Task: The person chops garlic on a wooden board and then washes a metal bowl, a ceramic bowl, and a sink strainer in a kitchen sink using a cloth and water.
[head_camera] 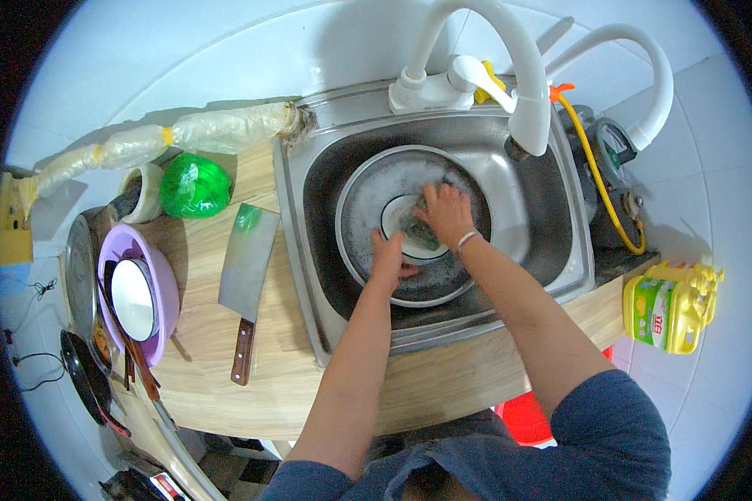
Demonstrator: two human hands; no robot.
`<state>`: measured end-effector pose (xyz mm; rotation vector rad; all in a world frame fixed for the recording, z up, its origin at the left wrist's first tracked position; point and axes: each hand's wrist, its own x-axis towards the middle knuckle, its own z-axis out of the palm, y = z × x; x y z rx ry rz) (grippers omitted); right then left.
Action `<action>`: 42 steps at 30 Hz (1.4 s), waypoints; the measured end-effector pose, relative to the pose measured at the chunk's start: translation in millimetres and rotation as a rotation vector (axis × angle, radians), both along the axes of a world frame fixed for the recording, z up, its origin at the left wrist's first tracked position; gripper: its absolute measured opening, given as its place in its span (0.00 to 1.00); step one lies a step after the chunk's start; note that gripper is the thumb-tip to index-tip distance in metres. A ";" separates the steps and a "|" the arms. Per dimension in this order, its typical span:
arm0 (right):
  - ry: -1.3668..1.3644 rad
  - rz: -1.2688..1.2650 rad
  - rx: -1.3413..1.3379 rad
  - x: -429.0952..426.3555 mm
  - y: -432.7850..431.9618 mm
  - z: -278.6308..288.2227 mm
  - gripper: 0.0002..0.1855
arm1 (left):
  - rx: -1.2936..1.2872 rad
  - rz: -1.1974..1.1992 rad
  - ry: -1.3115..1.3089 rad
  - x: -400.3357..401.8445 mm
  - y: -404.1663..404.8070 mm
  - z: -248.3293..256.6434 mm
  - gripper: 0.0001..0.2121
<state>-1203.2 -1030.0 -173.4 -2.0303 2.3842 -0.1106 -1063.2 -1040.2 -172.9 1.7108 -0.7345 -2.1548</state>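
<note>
A white bowl [393, 216] with a dark rim sits inside a wide round metal basin [363, 188], which stands in the stainless steel sink [548, 232]. My left hand [388, 258] grips the bowl's near left edge, its thumb at the rim. Over the bowl's right side lies my right hand [448, 216], fingers spread and slightly blurred, with a white band at the wrist. A dark greenish patch [421, 235] shows in the bowl under the right palm; whether it is a scrubber or something else cannot be told, nor whether that hand holds it.
A white faucet [529, 106] arches over the sink's far right. Left on the wooden counter [194, 275] lie a cleaver [247, 269], a green plastic-wrapped bundle [195, 186] and a purple basin [166, 313] with dishes. Yellow detergent jugs [670, 307] stand right, near a yellow hose [589, 163].
</note>
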 end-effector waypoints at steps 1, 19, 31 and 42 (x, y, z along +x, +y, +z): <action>0.005 0.159 0.013 -0.6 5.8 -1.3 0.14 | -0.027 -0.016 0.001 0.8 -0.6 0.1 0.25; -0.148 0.264 1.018 20.9 15.4 11.3 0.19 | -0.159 -0.194 -0.046 6.0 -1.1 -10.4 0.29; -1.002 -0.868 0.244 10.0 38.5 -73.1 0.22 | -0.357 -0.087 -0.112 -11.8 5.8 -21.0 0.32; -0.677 -0.564 0.129 15.0 13.2 -45.8 0.24 | -0.480 -0.226 -0.374 2.2 4.0 12.4 0.33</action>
